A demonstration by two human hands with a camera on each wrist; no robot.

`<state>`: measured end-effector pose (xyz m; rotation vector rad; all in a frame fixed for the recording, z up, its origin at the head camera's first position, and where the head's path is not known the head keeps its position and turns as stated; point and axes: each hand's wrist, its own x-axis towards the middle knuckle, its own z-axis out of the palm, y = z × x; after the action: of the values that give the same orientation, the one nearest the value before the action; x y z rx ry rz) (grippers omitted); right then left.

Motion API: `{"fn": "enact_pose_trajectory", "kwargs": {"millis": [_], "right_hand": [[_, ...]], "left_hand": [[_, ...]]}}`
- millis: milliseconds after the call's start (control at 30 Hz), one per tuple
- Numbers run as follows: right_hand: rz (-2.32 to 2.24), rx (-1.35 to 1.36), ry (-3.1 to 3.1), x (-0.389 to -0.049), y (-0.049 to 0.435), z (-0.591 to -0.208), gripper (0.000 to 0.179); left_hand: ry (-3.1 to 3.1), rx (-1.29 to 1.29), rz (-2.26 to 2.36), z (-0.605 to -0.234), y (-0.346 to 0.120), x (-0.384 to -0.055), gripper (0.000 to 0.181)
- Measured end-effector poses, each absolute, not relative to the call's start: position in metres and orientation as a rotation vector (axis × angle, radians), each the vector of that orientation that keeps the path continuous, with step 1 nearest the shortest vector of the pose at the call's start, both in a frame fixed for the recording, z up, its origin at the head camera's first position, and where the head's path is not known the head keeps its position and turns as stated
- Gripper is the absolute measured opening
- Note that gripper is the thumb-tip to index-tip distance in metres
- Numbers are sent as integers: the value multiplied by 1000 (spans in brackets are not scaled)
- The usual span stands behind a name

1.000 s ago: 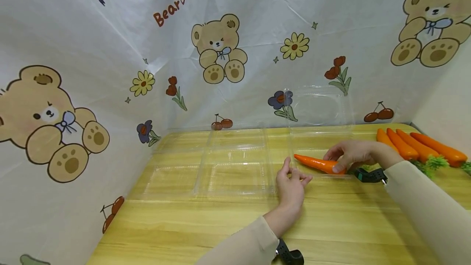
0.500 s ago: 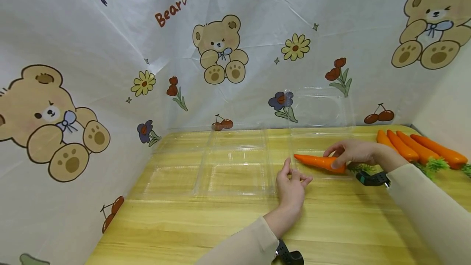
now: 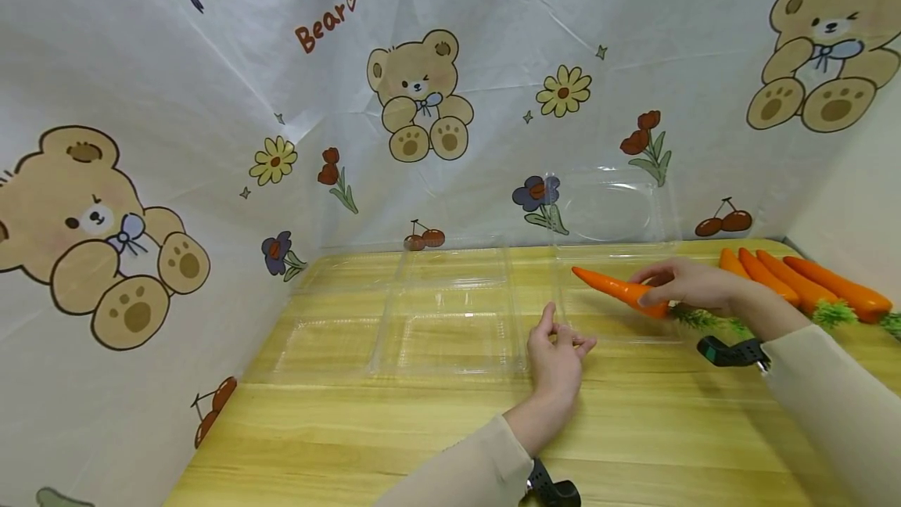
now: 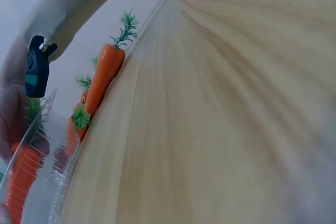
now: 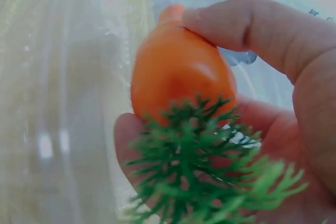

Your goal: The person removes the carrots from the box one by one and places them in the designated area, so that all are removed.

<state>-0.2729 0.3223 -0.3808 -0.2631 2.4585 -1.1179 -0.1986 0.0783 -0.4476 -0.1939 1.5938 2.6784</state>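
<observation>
My right hand [image 3: 693, 284] grips an orange carrot [image 3: 611, 285] near its thick leafy end, over the clear plastic container [image 3: 619, 341] on the right. The carrot is tilted, its thin tip pointing left and up. In the right wrist view, thumb and fingers lie around the carrot's thick end [image 5: 181, 72], with green leaves [image 5: 199, 156] in front. My left hand [image 3: 558, 370] is at that container's front left corner, fingers extended against its edge. In the left wrist view, the container's wall [image 4: 65, 177] stands between the camera and the held carrot [image 4: 23, 177].
Several carrots [image 3: 809, 280] with green tops lie side by side at the right of the wooden table [image 3: 394, 444]. More clear containers [image 3: 450, 370] stand to the left. The right container's lid [image 3: 612, 213] stands raised against the bear-patterned sheet [image 3: 493, 6] behind.
My right hand has shifted right and slightly up with the carrot. The carrot's tip has risen and swung away from my left hand, which has stayed in place.
</observation>
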Motion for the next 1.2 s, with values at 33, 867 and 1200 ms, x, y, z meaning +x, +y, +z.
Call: {"fn": "enact_pose_trajectory", "kwargs": {"millis": [33,867,1200], "right_hand": [[-1119,-261,2476,-271,322,-379,58],[-1168,-164,2747,-197,341,-365,57],[-1072,-14,2858,-173,367,-372,65]], "left_hand": [[1593,-192,2678,-448,78,-198,50],[1629,-224,2667,-449,80,-198,49],[1618,-223,2674,-448,80,-198,50]]}}
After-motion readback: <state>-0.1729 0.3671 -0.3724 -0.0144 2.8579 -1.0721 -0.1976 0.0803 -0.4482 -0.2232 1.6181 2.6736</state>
